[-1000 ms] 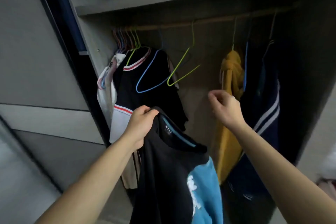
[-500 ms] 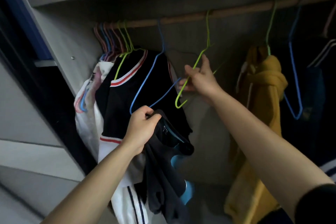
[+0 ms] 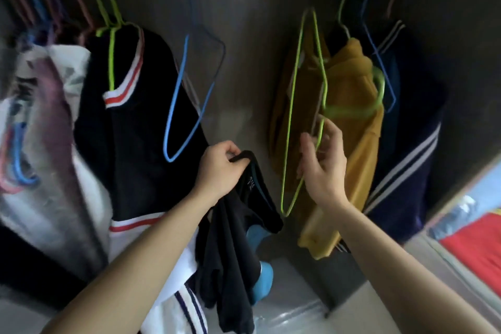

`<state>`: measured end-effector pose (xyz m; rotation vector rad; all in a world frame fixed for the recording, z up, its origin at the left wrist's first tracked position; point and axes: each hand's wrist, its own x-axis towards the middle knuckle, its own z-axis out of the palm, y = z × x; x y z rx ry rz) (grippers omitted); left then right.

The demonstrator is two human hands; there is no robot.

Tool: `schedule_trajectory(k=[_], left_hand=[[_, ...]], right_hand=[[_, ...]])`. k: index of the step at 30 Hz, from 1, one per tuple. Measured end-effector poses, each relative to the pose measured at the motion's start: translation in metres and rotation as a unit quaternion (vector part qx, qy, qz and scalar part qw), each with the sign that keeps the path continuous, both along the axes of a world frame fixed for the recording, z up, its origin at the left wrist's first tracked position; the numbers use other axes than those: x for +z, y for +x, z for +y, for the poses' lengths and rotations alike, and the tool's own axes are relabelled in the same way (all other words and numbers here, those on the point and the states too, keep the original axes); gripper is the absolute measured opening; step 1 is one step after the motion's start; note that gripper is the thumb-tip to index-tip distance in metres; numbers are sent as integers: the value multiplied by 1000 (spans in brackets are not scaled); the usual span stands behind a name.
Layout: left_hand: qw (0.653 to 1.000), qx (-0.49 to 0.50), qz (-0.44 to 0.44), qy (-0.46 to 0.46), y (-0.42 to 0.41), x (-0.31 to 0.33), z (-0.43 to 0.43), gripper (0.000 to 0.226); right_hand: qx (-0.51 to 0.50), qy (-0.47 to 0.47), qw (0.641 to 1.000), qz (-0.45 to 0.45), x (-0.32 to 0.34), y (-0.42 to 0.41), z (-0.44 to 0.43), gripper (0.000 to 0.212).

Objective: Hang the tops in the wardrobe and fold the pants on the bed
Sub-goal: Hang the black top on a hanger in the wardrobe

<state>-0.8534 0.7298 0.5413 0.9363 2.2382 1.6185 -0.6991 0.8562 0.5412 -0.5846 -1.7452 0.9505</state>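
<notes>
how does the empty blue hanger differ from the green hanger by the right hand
The blue hanger hangs untouched, left of the left hand; the green hanger is in the right hand, its top below the rail. The blue one shows its open triangle; the green one is turned edge-on and looks narrow. The blue one lies against a black top, the green one against a yellow top. Both are thin, bare wire hangers.

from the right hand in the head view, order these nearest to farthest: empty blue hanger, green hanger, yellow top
1. Green hanger: in the right hand.
2. Yellow top: just behind it.
3. Empty blue hanger: far left, beyond the left hand.
</notes>
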Motion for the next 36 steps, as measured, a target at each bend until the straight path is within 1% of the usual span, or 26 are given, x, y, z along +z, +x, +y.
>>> schedule_trajectory(k=[1,3,6,8,11,13,16,17,19,21,23,25,27,28,29,31,32,34,36], left_hand=[[1000,-22,1,-8,3,-8,5,19],[999,-45,6,-22,12,-24,16,17],[997,-63,22,-39,32,-42,31,16],[996,-69,35,-46,46,-48,39,17],[991,-78,87,-68,69,-52,51,15],[987,-66,115,-94,82,-54,60,13],[986,-46,115,-111,105,-56,74,10],[987,-47,114,-107,117,-55,79,13],[986,-69,118,-96,151,-52,85,18],[979,-118,136,-96,196,-48,87,16],[966,-180,154,-106,237,-46,84,15],[951,-239,163,-106,268,-44,76,14],[934,-297,185,-74,288,-41,66,14],[924,-309,221,-54,293,-37,61,13],[911,-302,279,-40,294,-36,59,16],[866,-273,417,-46,291,-33,64,30],[843,-276,458,-49,289,-31,69,35],[815,-319,481,-44,290,-29,79,42],[807,-341,482,-33,297,-28,85,48]], right_hand=[[-27,-19,999,-2,-14,11,-3,37],[-90,-5,996,-20,-33,35,-8,39],[-124,1,990,-69,-49,83,-20,40],[-119,12,988,-99,-52,117,-28,35],[-124,62,980,-141,-51,169,-38,23],[-102,54,980,-161,-51,202,-41,21],[-56,34,973,-222,-56,250,-46,20],[-45,22,968,-245,-59,264,-48,20],[-33,7,961,-274,-65,288,-50,20],[-35,-13,960,-279,-69,304,-47,22],[-41,-34,961,-271,-72,312,-39,21],[-41,-35,962,-266,-75,314,-32,20],[-36,-43,967,-250,-77,318,-27,17],[-32,-59,971,-229,-77,322,-25,16],[-27,-79,975,-203,-75,326,-24,15],[-20,-109,982,-151,-65,336,-23,16],[-18,-117,984,-132,-60,341,-23,16],[-8,-130,985,-111,-52,351,-24,15],[13,-145,985,-94,-46,362,-26,14]])
